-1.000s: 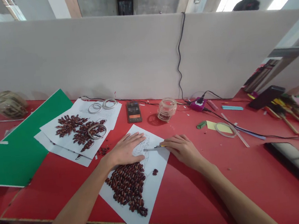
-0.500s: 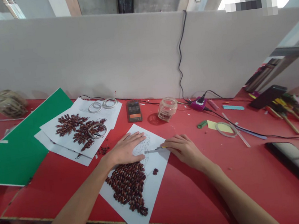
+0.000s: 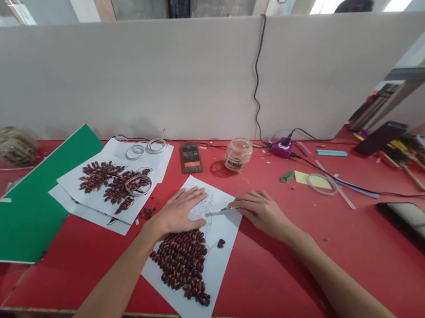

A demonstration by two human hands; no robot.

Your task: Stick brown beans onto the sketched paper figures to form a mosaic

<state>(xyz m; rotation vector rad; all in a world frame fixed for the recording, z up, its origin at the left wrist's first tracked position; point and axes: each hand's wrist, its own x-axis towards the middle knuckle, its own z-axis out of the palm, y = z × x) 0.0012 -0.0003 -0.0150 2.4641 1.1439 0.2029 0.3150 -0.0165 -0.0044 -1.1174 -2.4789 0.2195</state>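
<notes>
Red tabletop [image 3: 262, 282] supports my drawing sheet [image 3: 213, 262]; left hand [image 3: 180, 212] presses it flat, thumb spread; right hand [image 3: 260, 212] pinches a slim metal tool [image 3: 219, 212]. Uneven palm pressure could shift paper, dislodging seeds [image 3: 182, 260].

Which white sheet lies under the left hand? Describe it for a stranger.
On the red tabletop, find the bare left hand. Under it is a white paper sheet, its near corner jutting past the tabletop's edge. Its glossy dark-brown beans mostly form one dense mass, unlike the branching clusters on white sheets farther left.
</notes>
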